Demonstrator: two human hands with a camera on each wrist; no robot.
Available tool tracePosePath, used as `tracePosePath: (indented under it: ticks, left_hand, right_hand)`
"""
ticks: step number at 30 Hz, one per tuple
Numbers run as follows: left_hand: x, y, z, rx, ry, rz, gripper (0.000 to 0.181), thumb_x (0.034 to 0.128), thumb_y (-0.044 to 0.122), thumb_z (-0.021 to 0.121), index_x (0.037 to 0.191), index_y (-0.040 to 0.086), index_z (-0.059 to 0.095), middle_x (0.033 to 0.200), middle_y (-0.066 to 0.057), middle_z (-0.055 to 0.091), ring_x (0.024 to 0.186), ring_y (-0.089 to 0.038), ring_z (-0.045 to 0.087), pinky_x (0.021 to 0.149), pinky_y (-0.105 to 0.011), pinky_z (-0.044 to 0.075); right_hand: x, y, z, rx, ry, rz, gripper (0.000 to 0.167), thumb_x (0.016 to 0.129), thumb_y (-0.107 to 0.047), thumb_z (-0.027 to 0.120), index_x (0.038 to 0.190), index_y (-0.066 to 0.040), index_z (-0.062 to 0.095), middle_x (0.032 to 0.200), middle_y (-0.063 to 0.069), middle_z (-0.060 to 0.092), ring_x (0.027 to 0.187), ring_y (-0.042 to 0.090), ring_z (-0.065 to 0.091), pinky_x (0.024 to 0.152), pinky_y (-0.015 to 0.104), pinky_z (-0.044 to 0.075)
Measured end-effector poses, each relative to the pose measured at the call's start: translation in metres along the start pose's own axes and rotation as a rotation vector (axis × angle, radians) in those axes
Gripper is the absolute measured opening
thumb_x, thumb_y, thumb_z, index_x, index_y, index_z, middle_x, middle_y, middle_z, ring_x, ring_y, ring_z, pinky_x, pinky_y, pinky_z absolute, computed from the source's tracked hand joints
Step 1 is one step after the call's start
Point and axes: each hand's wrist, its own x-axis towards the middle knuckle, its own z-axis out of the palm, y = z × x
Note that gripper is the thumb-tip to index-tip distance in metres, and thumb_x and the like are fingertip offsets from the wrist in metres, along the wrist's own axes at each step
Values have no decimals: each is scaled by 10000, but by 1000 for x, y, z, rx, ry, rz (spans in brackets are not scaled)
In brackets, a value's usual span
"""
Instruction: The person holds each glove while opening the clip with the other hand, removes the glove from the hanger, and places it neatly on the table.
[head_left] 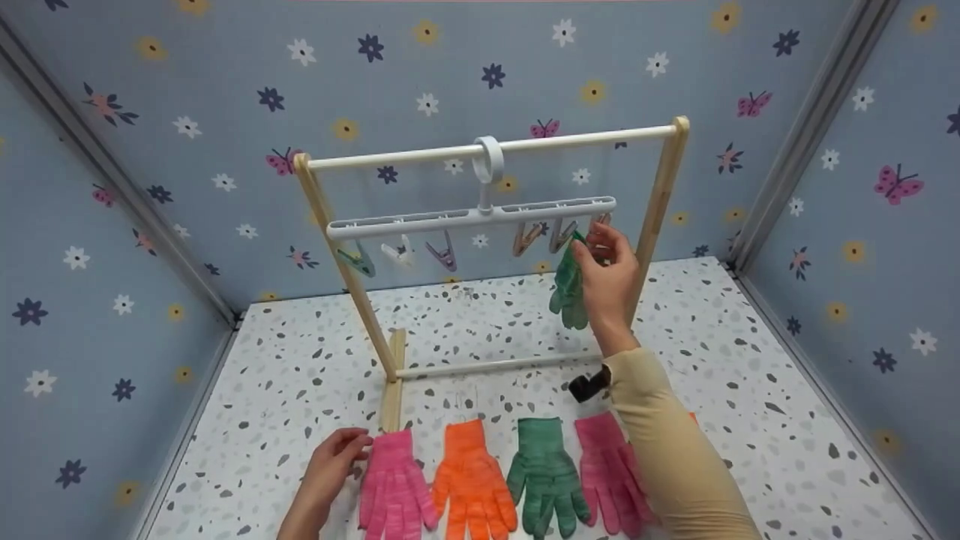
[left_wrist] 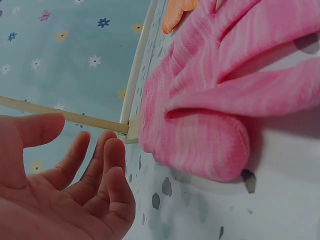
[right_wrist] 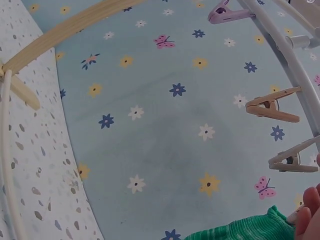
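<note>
My right hand is raised to the right end of a grey-white clip hanger. Its thumb and fingers pinch the cuff of a hanging green glove, close under the rightmost clothespin. Whether that clothespin grips the cuff is hidden by the fingers. In the right wrist view only the glove's upper part shows at the bottom. Low on the left, my left hand has relaxed, slightly bent fingers beside the cuff of a pink glove and holds nothing.
The hanger hooks over the top rail of a wooden rack. Several other clothespins hang along it, including a brown one. An orange glove, a green glove and another pink glove lie in a row on the speckled table.
</note>
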Motion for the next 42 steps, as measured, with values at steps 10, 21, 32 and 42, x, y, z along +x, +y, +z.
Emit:
tracePosePath:
  ticks: [10, 21, 32, 42]
  left_hand:
    - [8, 17, 10, -33, -62, 78, 343, 1024, 233, 564, 1251, -23, 585, 1083, -130, 679, 1036, -311, 622, 857, -438, 459]
    - [21, 35, 43, -151, -141, 225, 208, 1017, 122, 572, 1150, -32, 611, 1005, -142, 672, 911, -305, 633, 815, -417, 499]
    - [45, 60, 83, -121, -243, 313, 191, 1028, 102, 547, 1134, -39, 620, 1012, -145, 680, 918, -330, 633, 791, -403, 468]
    - [35, 104, 101, -173, -310, 359, 236, 1036, 110, 536, 1187, -62, 593, 1093, -229, 659, 989, -368, 612, 810, -339, 456]
  right_hand:
    - [5, 7, -9, 33, 54, -24, 353, 943, -200, 714, 1272, -112, 625, 1161, 47, 638, 1043, 169, 574, 900, 312, 453]
    - [10, 11, -17, -2, 46, -17, 379, 960, -208, 692, 1301, -71, 599, 1237, 56, 620, 1138, 174, 551, 978, 333, 451]
    - [13, 15, -15, -16, 21, -2, 409, 953, -206, 702, 1312, -48, 587, 1275, 49, 615, 1181, 153, 555, 1020, 322, 438]
    - [16, 12, -14, -11, -8, 37, 451, 949, -181, 704, 1368, -91, 563, 1371, 67, 561, 1281, 162, 498, 1072, 330, 394]
